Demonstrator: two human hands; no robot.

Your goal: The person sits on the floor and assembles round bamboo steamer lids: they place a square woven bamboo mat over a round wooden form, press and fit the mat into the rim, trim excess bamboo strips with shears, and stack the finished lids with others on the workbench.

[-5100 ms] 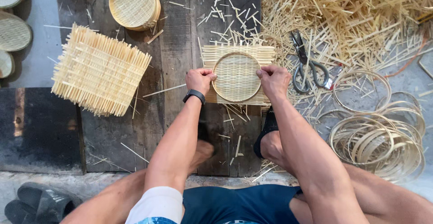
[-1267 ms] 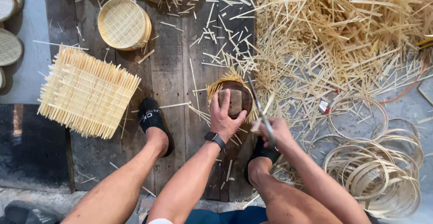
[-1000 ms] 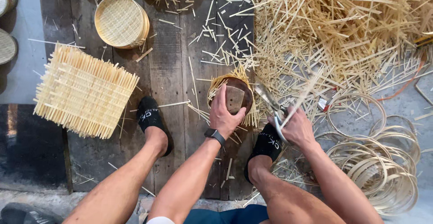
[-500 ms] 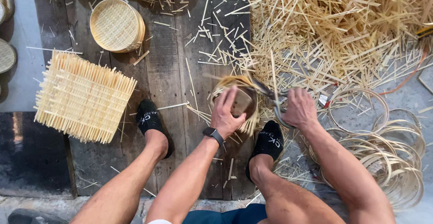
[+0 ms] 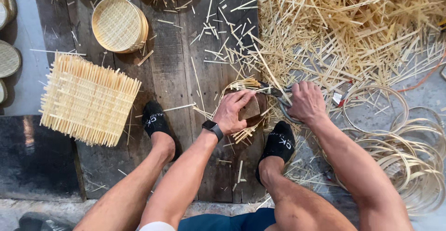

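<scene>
In the head view, a small wooden block (image 5: 251, 108) is pressed down by the left hand (image 5: 233, 112) onto a round woven bamboo piece (image 5: 241, 105), which lies on the dark floorboards (image 5: 172, 68) between the two black-socked feet. The fingers of that hand are spread flat over the block rather than curled round it. The right hand (image 5: 304, 102) is clenched around the handles of a pair of shears (image 5: 278, 97), whose blades are pointed toward the fringe of protruding strips at the far rim of the woven piece, just beside the left fingertips.

A cut to the left fingers is judged the main risk, since the blades are worked so near them. If the block were to slip, the weave could spring up and be trimmed unevenly, or the rim itself could be nicked. Sharp offcuts (image 5: 232, 45) are scattered around the feet and might be stepped on, as only socks are worn.

A square woven mat (image 5: 86, 101), a stack of finished round trays (image 5: 118, 24), a large heap of strips (image 5: 353, 31) and coiled hoops (image 5: 409, 152) are seen nearby.
</scene>
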